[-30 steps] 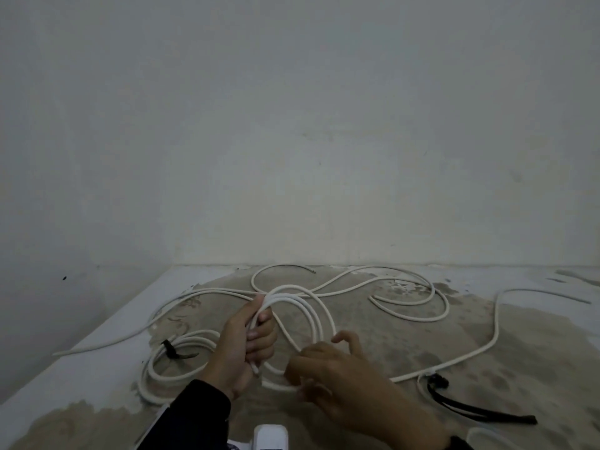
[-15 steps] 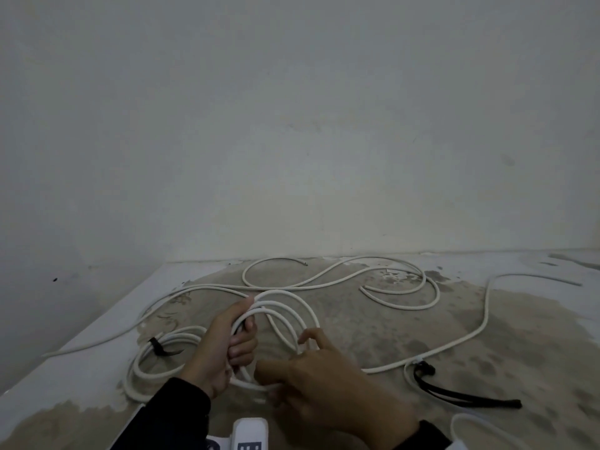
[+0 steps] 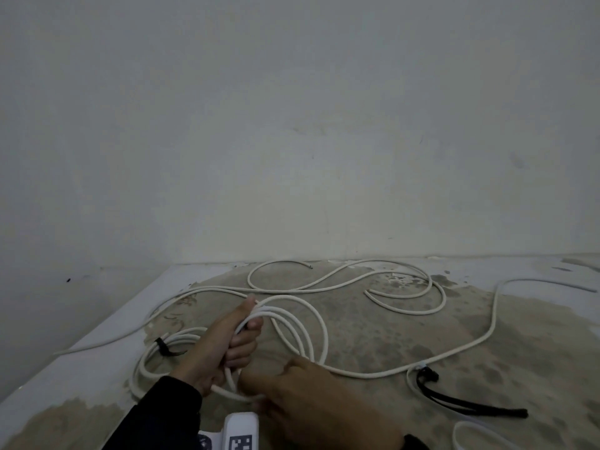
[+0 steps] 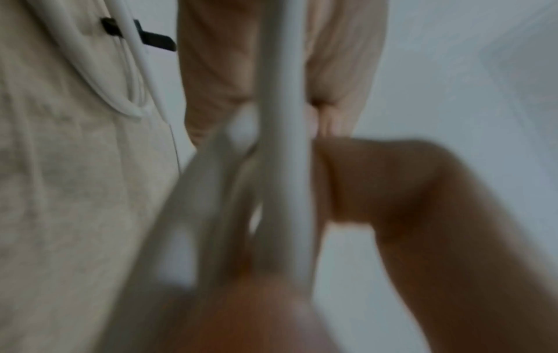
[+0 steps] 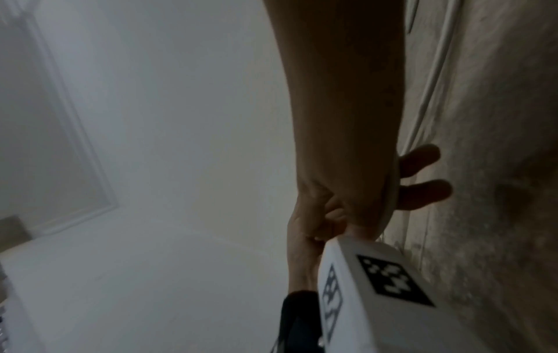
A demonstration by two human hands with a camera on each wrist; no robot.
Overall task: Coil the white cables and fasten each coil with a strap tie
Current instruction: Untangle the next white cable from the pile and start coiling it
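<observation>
The left hand (image 3: 224,345) grasps several loops of the white cable (image 3: 298,326), fingers curled round the bundle, thumb along its top. The right hand (image 3: 311,404), just beside it, pinches the coil's lowest strand; its fingers are mostly hidden. Left of the left hand lies a finished coil (image 3: 146,362) with a black strap tie (image 3: 164,349).

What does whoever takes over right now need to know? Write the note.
Left hand grips the coil in progress. Right hand is at the coil's near side; its grip is hidden. One finished coil lies on the left, fastened with a black strap tie. Loose white cable still trails across the surface, and a spare strap tie lies on the right. Left: finish coiling, then strap.
</observation>
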